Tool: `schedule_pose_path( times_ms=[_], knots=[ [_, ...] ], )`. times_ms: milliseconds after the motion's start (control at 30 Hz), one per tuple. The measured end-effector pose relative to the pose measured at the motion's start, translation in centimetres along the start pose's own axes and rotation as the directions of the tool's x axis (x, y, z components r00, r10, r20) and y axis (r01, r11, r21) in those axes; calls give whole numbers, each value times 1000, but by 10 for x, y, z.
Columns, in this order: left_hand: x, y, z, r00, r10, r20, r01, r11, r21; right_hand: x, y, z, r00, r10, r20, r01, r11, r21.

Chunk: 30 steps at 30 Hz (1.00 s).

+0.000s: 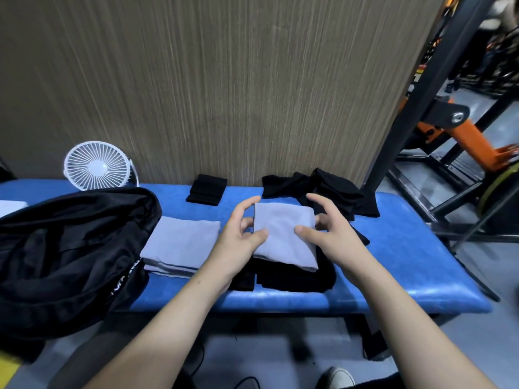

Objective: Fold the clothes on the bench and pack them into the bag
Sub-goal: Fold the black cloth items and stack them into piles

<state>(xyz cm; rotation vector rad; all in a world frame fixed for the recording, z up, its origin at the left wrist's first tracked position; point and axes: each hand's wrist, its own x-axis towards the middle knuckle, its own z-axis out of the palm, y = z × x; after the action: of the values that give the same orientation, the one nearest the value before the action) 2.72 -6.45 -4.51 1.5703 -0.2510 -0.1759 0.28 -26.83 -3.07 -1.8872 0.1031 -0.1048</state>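
At the centre of the frame both hands flank a folded light-grey cloth rectangle (283, 234). The left hand (241, 237) has its thumb tip resting on the cloth's left part and its fingers loosely curved along the left edge; the right hand (328, 231) has its thumb tip on the cloth's right part and its fingers arched over the right edge. Neither hand plainly pinches the fabric, so both read as released, only touching it. The grey rectangle's long axis runs from the lower right toward the upper left of the frame, nearly straight away from the viewer, and it lies on top of a folded black garment (295, 276).

Just left of it sits a second folded light-grey stack (179, 242), its long axis running left to right. Beyond it, at the left of the frame, a black fabric bag (64, 248) lies open. Behind the hands, a small folded black cloth (207, 188) and a loose heap of black clothes (331, 192) rest at the far edge. All lie on the blue padded table (393, 248). A white round fan (98, 165) stands at the upper left.
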Motion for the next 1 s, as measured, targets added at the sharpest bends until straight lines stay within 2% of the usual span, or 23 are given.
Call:
schedule_pose_path(
  times_ms=[100,200,367,533,633,767,867,1000],
  knots=[
    [-4,8,-11,999,38,-14,-38,999,-17,0,-13,10,998,1,64,-19,960,280],
    [-7,13,-27,996,83,-37,-83,996,-12,5,-20,23,993,-13,116,-37,905,424],
    [-16,17,-62,983,135,-122,-122,987,106,16,-25,59,988,11,156,-74,914,399],
    [-23,7,-106,955,188,-230,-106,939,326,25,-32,108,984,-45,171,-22,928,372],
    [-27,4,-128,942,167,-291,-44,922,385,26,-38,130,978,-39,205,-23,956,294],
    [-28,-3,-142,945,63,-321,99,880,464,29,-38,153,976,-35,214,2,988,153],
    [-26,-8,-146,946,54,-320,148,806,573,34,-31,165,982,-58,178,70,996,-61],
    [-23,-15,-145,954,87,-286,140,714,686,33,-25,170,977,-95,193,158,926,-344]
  ],
)
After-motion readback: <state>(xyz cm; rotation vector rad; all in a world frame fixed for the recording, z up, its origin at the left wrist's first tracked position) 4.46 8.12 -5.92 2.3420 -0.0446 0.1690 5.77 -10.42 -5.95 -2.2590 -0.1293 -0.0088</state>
